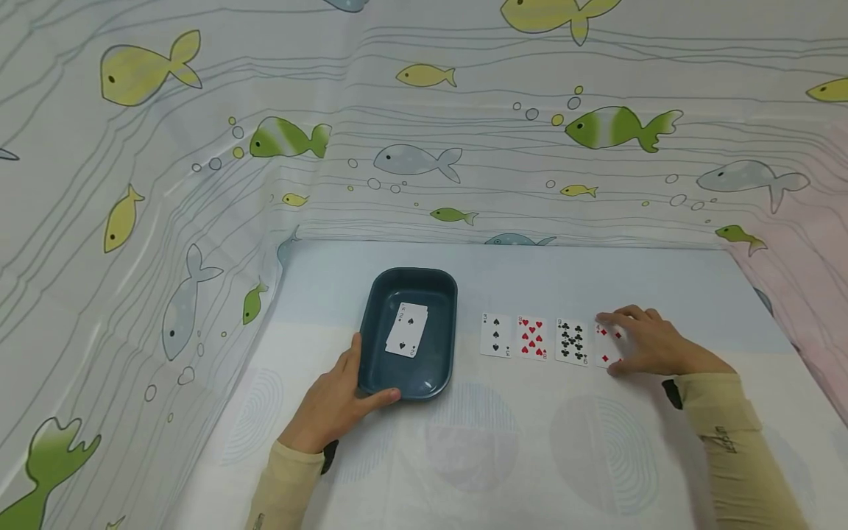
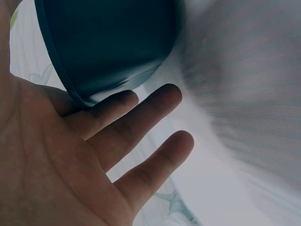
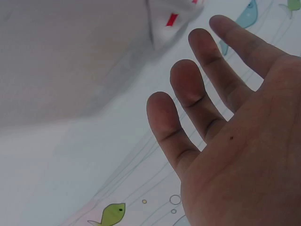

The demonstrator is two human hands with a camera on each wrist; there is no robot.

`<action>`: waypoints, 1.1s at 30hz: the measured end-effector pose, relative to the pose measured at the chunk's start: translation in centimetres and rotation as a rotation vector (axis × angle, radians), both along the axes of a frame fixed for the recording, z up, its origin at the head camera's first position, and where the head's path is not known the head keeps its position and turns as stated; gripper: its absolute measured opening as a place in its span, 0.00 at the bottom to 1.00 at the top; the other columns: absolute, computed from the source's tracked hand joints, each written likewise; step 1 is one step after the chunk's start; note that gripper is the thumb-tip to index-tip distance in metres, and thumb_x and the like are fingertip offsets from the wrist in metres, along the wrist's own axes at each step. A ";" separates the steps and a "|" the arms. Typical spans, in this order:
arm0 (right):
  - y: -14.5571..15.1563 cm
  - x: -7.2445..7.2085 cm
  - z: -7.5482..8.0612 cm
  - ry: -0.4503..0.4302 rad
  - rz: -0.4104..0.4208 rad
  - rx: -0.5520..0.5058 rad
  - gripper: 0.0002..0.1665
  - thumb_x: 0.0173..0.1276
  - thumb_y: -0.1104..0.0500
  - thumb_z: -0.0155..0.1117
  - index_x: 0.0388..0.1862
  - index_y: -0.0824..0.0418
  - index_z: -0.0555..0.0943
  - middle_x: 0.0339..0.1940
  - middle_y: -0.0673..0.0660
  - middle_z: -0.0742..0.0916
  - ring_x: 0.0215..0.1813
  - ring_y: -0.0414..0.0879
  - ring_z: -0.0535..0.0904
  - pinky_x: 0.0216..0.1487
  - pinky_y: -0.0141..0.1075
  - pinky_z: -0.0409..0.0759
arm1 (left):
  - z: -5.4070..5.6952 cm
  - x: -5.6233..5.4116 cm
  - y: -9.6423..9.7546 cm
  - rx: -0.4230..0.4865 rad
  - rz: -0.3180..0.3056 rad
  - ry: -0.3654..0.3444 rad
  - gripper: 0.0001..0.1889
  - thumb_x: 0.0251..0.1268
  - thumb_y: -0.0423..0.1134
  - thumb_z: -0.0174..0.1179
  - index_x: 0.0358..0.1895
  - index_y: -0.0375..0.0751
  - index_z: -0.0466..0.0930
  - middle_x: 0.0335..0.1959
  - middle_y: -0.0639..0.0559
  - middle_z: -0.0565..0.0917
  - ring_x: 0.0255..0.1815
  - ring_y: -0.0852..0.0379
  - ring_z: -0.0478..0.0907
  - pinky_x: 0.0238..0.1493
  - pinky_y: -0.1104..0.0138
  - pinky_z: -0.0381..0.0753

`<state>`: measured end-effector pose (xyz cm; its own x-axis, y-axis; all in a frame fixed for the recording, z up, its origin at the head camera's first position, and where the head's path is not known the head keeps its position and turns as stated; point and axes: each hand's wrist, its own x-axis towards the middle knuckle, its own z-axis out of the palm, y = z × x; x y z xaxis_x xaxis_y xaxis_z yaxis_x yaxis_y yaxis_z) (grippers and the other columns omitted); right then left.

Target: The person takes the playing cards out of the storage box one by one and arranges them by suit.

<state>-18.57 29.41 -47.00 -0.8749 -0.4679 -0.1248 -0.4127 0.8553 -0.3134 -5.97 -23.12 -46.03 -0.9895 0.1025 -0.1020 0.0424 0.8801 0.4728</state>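
My left hand rests at the near-left corner of a dark blue tray, its thumb along the near rim and fingers against the left side. The left wrist view shows three fingers extended, not curled round the tray wall. Inside the tray lie overlapping playing cards, a two of spades uppermost. On the right, my right hand holds a four of diamonds by its far and near edges between finger and thumb. The right wrist view shows only part of that card; the thumb is out of sight there.
Left of the held card, a row of face-up playing cards lies on the pale tablecloth: a three of spades, a card of hearts and a card of clubs. A fish-patterned curtain closes off the back and left.
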 end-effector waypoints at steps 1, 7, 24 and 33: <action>-0.2 0.0 0.1 0.004 0.000 -0.007 0.54 0.48 0.41 0.84 0.71 0.61 0.72 0.64 0.71 0.74 0.58 0.70 0.69 0.53 0.68 0.69 | 0.0 0.0 0.0 0.000 0.000 -0.001 0.67 0.54 0.79 0.59 0.82 0.33 0.39 0.79 0.35 0.58 0.68 0.35 0.71 0.64 0.45 0.72; -1.9 -0.4 0.8 0.026 -0.016 -0.070 0.51 0.57 0.40 0.78 0.73 0.62 0.70 0.66 0.71 0.73 0.61 0.69 0.68 0.57 0.68 0.68 | 0.0 -0.1 0.0 0.004 0.003 -0.008 0.67 0.54 0.79 0.59 0.82 0.33 0.39 0.79 0.35 0.57 0.69 0.35 0.70 0.65 0.45 0.72; -6.4 -2.4 2.7 0.072 -0.047 -0.235 0.43 0.71 0.48 0.69 0.77 0.63 0.65 0.71 0.70 0.69 0.66 0.65 0.65 0.62 0.65 0.68 | 0.0 0.0 0.0 0.005 0.006 -0.003 0.67 0.53 0.79 0.59 0.82 0.33 0.39 0.79 0.35 0.58 0.69 0.35 0.71 0.65 0.45 0.72; -9.9 -3.3 4.0 0.122 -0.071 -0.300 0.42 0.72 0.46 0.67 0.79 0.57 0.64 0.74 0.65 0.68 0.61 0.59 0.69 0.57 0.59 0.74 | 0.0 -0.1 0.1 0.001 0.010 -0.002 0.67 0.55 0.77 0.60 0.82 0.32 0.40 0.78 0.34 0.59 0.68 0.35 0.72 0.64 0.45 0.73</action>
<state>-21.89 19.54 -42.99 -0.9067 -0.4052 0.1173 -0.4054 0.7603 -0.5074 -6.04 -23.00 -45.99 -0.9903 0.0923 -0.1041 0.0322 0.8799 0.4741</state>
